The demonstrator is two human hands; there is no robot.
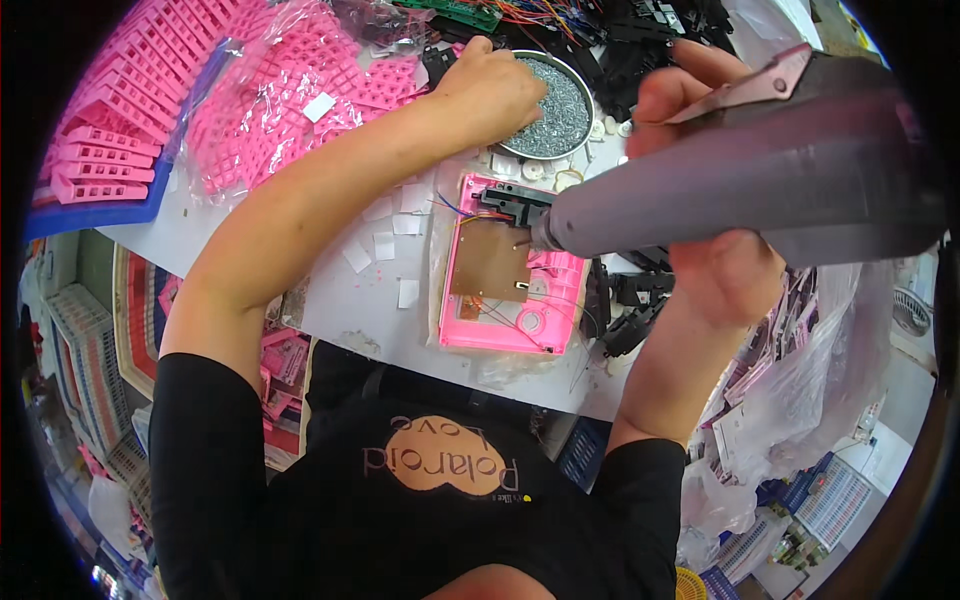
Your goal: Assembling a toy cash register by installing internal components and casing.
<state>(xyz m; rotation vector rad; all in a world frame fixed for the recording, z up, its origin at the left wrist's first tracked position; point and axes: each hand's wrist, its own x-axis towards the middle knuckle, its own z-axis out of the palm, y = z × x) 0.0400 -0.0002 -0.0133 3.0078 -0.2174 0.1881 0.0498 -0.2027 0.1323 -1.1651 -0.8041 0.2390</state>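
Note:
My left hand [490,92] rests over the near-left rim of a round metal dish [591,118] full of small silvery screws [556,108]. Its fingers are curled in, and the fingertips are hidden, so anything pinched there does not show. In my right hand [728,272] is a grey electric screwdriver [740,175], its body lying across my palm. The tool's tip points left at a pink plastic case [550,338], which lies open on the table. Inside the case are a brown circuit board [488,268], a black plastic part [512,203] and thin coloured wires.
Pink grid-like parts fill a clear bag [270,130] and a blue tray [150,212] at the left. Black plastic parts [630,310] lie right of the case, others behind the dish. White paper squares [385,246] dot the white table [345,300]. Plastic bags hang at the right.

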